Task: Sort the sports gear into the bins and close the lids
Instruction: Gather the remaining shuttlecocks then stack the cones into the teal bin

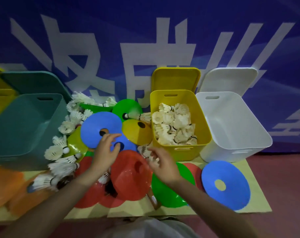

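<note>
A heap of flat disc cones lies on the tan mat: a blue cone (94,127), a yellow cone (137,134), a red cone (130,179) and a green cone (169,191). White shuttlecocks (60,152) are scattered beside the teal bin (25,127). The yellow bin (204,127) holds several shuttlecocks, and nothing shows inside the white bin (235,131). My left hand (106,150) hovers over the blue cones with loosely bent fingers and holds nothing. My right hand (163,162) pinches a white shuttlecock (145,150) just in front of the yellow bin.
Three lids lean on the blue banner wall: teal lid (34,83), yellow lid (176,79), white lid (229,79). Another yellow bin (0,100) stands far left. Orange cones (10,188) lie front left, and a lone blue cone (231,194) front right.
</note>
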The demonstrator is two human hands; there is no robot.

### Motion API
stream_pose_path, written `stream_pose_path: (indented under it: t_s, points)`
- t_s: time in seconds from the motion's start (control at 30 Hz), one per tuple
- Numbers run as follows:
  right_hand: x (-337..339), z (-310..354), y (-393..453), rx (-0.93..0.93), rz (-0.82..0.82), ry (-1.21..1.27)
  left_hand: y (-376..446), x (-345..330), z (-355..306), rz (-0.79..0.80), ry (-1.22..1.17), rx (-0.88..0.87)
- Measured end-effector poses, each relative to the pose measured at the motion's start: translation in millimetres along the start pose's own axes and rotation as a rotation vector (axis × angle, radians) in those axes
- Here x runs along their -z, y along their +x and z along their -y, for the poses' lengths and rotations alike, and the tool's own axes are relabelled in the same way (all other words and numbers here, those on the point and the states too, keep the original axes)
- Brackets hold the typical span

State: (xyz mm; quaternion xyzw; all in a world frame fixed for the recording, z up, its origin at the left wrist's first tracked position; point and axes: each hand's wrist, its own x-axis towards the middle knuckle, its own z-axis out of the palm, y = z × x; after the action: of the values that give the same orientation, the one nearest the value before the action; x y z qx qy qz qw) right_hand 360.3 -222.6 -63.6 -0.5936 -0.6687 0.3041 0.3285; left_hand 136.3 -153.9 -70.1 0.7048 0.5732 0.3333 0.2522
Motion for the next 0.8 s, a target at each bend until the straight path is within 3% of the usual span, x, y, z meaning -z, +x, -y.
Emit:
stream_pose_path:
  t_s: [0.17, 0.33, 0.6, 0.8]
  points:
    - [-99, -3, -39, -0.074, 0.183, -0.409, -66, 20, 56, -0.03, 0.079, 0.03]
    - [-144, 5, -44, -0.136, 0.167, -0.63, -103, 16, 87, 0.014, 0.139, 0.069]
    - [-109, 16, -34, -0.117, 0.056, -0.437, -113, -5, 100, 0.138, 0.107, 0.128]
    - [-109, 7, -35, -0.217, 0.055, -0.308, -117, -23, 102, 0.199, 0.145, 0.158]
